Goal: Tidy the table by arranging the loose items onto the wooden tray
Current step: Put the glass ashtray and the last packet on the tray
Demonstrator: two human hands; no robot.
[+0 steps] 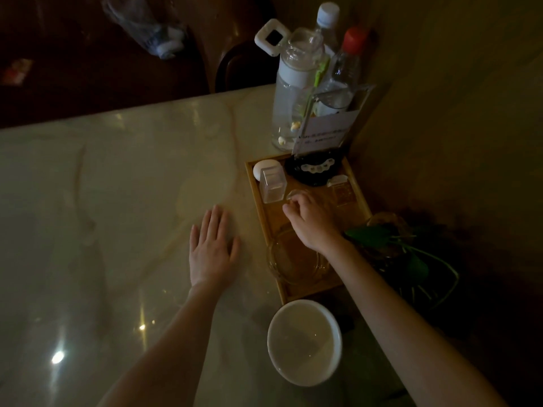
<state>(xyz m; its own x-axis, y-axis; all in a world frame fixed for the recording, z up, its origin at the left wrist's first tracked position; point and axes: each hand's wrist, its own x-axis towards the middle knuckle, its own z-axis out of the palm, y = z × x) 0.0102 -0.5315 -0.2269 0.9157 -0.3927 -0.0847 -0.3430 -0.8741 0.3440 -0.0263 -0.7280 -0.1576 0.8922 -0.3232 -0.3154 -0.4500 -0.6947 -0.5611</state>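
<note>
The wooden tray (357, 186) lies at the right side of the marble table. On it stand a clear square container (272, 185), a white egg-shaped object (262, 167), a black round stand (313, 170) with a sign holder, and a glass ashtray (293, 257) near its front end. My right hand (311, 221) hovers over the tray's middle, fingers curled and pinching the rim of a small clear glass dish (296, 193). Flat on the table just left of the tray rests my left hand (211, 245), fingers straight.
A white bowl (304, 342) sits on the table in front of the tray. Behind the tray stand a large clear water jug (291, 95) and two plastic bottles (343, 71). A green plant (393, 245) lies to the tray's right. The wall is close on the right.
</note>
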